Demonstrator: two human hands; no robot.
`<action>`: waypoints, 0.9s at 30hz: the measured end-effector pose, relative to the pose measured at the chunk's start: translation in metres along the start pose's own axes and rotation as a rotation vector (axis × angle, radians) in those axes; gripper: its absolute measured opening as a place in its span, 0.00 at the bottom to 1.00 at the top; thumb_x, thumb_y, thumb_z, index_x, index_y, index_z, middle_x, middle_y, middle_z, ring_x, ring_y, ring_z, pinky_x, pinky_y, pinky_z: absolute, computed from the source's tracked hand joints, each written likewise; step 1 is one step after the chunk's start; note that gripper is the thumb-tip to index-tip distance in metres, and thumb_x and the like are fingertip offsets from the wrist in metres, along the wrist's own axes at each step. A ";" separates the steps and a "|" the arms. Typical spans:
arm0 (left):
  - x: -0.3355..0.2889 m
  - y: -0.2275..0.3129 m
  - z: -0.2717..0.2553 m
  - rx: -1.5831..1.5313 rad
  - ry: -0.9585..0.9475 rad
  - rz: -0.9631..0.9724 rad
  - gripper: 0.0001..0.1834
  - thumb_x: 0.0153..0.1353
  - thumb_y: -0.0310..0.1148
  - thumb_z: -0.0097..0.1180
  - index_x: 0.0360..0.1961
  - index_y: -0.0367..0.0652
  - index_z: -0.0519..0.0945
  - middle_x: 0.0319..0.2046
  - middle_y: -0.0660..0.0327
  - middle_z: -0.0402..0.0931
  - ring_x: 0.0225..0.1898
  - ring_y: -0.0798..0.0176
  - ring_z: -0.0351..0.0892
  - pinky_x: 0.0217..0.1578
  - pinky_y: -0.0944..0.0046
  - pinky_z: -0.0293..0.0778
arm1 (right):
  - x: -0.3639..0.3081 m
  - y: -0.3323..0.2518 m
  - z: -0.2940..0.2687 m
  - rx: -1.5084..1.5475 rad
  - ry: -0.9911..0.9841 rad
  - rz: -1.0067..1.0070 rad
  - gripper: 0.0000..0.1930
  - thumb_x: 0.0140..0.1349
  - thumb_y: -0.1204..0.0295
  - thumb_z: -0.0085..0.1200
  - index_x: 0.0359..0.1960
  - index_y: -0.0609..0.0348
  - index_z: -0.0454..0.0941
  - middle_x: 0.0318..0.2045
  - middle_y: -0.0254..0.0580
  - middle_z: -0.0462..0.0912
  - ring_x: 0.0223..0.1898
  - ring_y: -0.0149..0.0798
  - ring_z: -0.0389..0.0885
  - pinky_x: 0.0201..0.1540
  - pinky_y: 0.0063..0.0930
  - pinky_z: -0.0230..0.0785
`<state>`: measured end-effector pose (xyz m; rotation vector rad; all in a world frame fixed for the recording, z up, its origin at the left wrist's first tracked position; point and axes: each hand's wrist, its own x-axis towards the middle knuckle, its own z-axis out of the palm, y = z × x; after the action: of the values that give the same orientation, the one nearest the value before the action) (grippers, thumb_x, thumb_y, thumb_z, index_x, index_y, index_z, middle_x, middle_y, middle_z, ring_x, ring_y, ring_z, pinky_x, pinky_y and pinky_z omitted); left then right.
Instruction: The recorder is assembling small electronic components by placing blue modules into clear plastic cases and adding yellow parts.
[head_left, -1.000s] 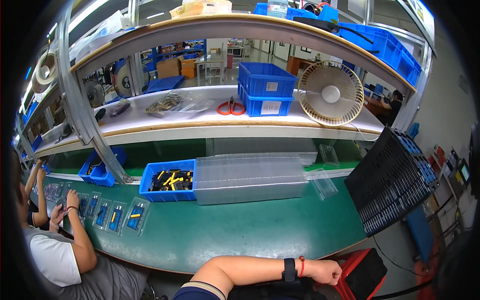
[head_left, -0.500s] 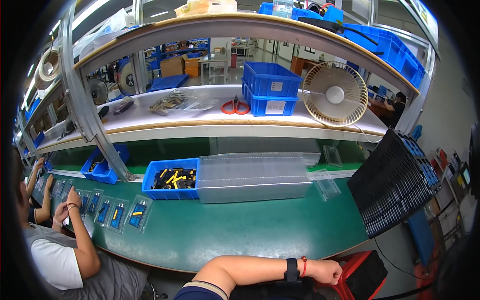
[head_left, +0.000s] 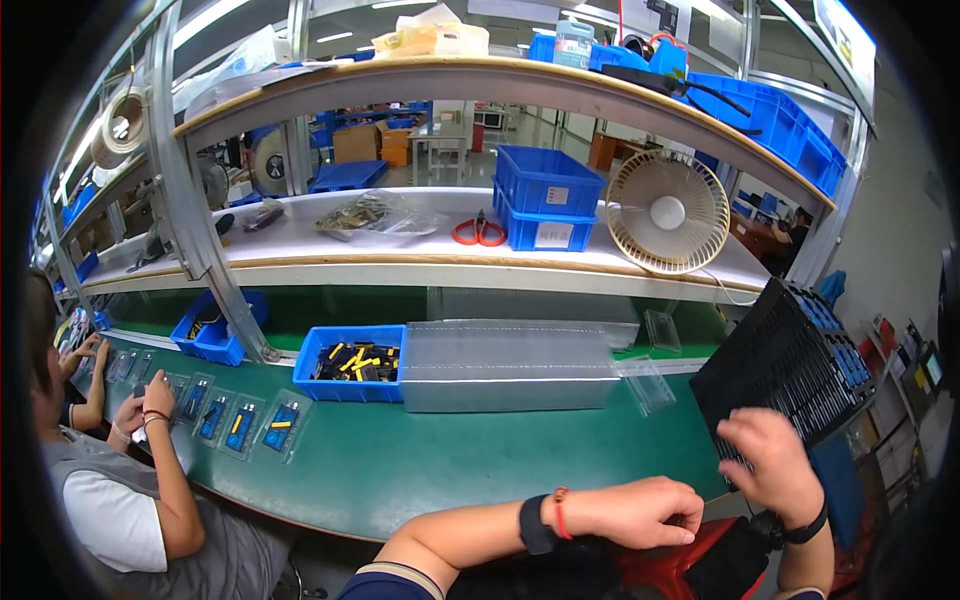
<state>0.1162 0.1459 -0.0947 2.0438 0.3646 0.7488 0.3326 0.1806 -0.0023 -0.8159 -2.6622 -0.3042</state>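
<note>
My left hand [head_left: 650, 512] reaches across from the lower edge, past the front edge of the green table. Its fingers are curled in, and nothing shows in them. A black wristband [head_left: 536, 526] and a red bracelet [head_left: 561, 514] circle that wrist. Below this hand lies a red and black object [head_left: 665, 568], partly covered by my arms. My right hand [head_left: 772, 465] is raised at the right, fingers apart and holding nothing visible. Behind it stands a black slotted rack [head_left: 760, 365] with blue boards in its side; the hand overlaps its lower edge, and contact is unclear.
On the green table [head_left: 480, 460] are a blue bin [head_left: 350, 393] of black and yellow parts, clear plastic sheeting [head_left: 510, 365] and a clear tray [head_left: 648, 386]. Packed blue boards [head_left: 283, 425] lie left, by a seated co-worker [head_left: 120, 500]. A shelf above holds a fan [head_left: 668, 212] and red-handled pliers [head_left: 479, 232].
My right hand has come into view at the lower right, in front of the rack. My left hand has shifted slightly up. The view has tilted slightly.
</note>
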 end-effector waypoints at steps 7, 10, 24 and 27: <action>-0.064 0.091 -0.057 0.169 0.304 0.274 0.06 0.64 0.28 0.60 0.34 0.36 0.80 0.35 0.56 0.80 0.40 0.54 0.79 0.43 0.57 0.74 | 0.085 -0.049 -0.013 0.773 0.465 -0.434 0.17 0.51 0.69 0.71 0.40 0.65 0.83 0.36 0.49 0.85 0.39 0.48 0.85 0.43 0.37 0.77; -0.081 0.109 -0.064 0.156 0.373 0.312 0.07 0.60 0.26 0.64 0.26 0.36 0.81 0.27 0.56 0.80 0.33 0.53 0.80 0.38 0.58 0.75 | 0.107 -0.068 0.014 0.999 0.381 -0.614 0.19 0.49 0.70 0.73 0.41 0.66 0.83 0.37 0.49 0.85 0.39 0.48 0.85 0.43 0.36 0.77; -0.096 0.083 -0.090 0.246 0.314 0.128 0.29 0.60 0.38 0.68 0.08 0.43 0.65 0.09 0.60 0.56 0.11 0.56 0.59 0.16 0.59 0.52 | 0.145 -0.089 0.073 1.056 0.426 -0.640 0.23 0.45 0.69 0.75 0.42 0.60 0.78 0.39 0.43 0.77 0.39 0.46 0.77 0.44 0.36 0.71; -0.092 0.083 -0.083 0.286 0.335 0.119 0.30 0.59 0.37 0.68 0.08 0.43 0.64 0.09 0.59 0.58 0.11 0.55 0.61 0.15 0.58 0.54 | 0.144 -0.085 0.072 1.141 0.367 -0.658 0.21 0.45 0.70 0.74 0.40 0.58 0.78 0.39 0.40 0.78 0.39 0.45 0.77 0.45 0.37 0.71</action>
<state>-0.0105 0.1070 -0.0250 2.2200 0.5708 1.1746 0.1531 0.2051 -0.0231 0.4270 -2.1196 0.7824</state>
